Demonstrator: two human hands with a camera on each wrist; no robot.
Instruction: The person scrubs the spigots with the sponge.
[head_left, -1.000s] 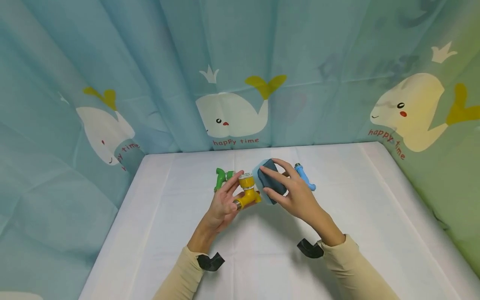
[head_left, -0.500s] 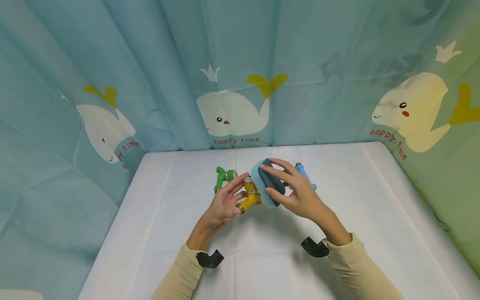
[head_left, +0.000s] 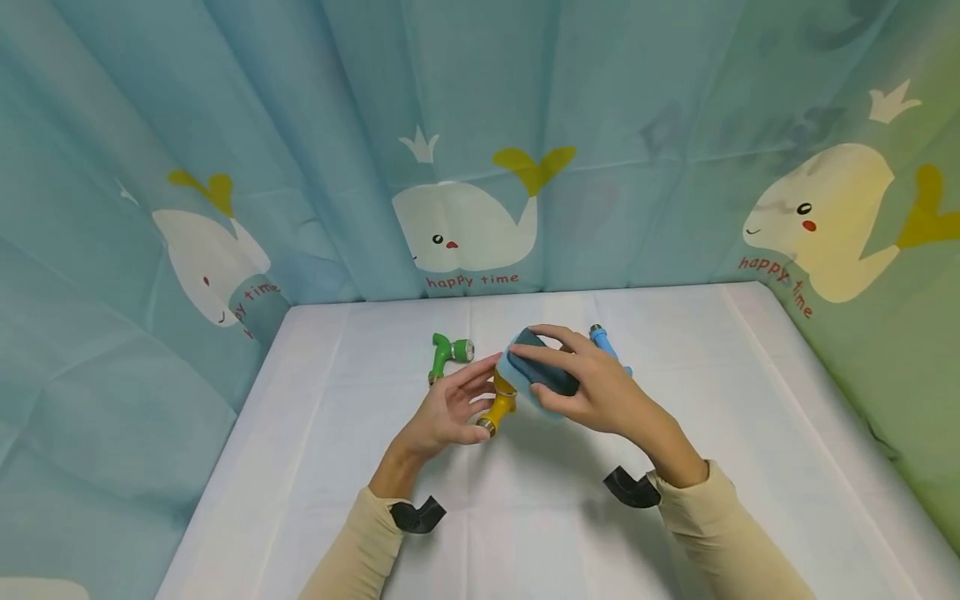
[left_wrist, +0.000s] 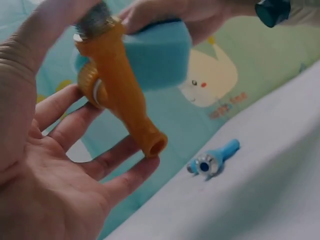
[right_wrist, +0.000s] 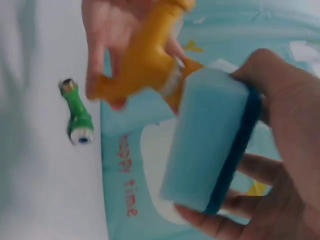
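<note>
Sponge and right hand have tipped leftward since the earlier frame, covering the knob end of the yellow fitting. Right-hand fingers curl round the sponge's dark backing, apparently to present its pale side. Above the table, the left hand, fingers spread, pinches the fitting between thumb and fingertips, probably leaving the knob reachable.
</note>
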